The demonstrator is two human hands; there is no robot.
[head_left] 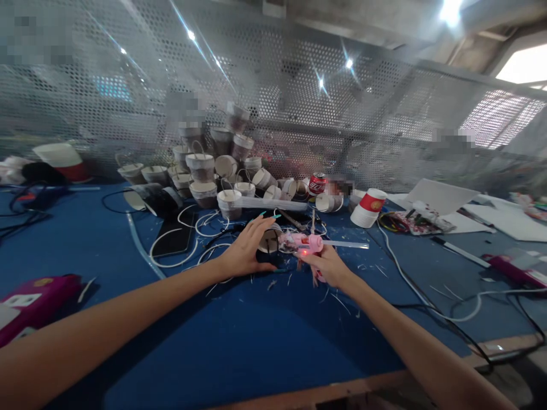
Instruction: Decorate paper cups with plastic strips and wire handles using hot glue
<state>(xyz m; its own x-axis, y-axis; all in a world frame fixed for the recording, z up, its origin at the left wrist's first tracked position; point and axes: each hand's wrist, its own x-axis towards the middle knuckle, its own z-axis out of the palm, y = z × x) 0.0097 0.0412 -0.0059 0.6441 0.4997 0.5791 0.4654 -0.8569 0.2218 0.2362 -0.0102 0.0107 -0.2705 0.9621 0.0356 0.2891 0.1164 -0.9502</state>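
Observation:
My right hand [327,265] is wrapped round the handle of a pink hot glue gun [315,245], whose red light is lit. A clear glue stick [348,245] sticks out of its back end, towards the right. The gun's nozzle points left at a small pale pot [268,242] lying on its side with its round end towards me. My left hand [250,247] curls round the pot from the left, fingers over its top and thumb below. Part of the pot is hidden behind the hand and the gun.
Several small grey-white pots with looped handles [200,168] are piled at the back. Beside them stand a red soda can [317,183] and stacked paper cups [368,208]. White cord [205,228], a dark phone-like slab [174,234], cables and purple devices [40,302] lie on the blue table [239,347].

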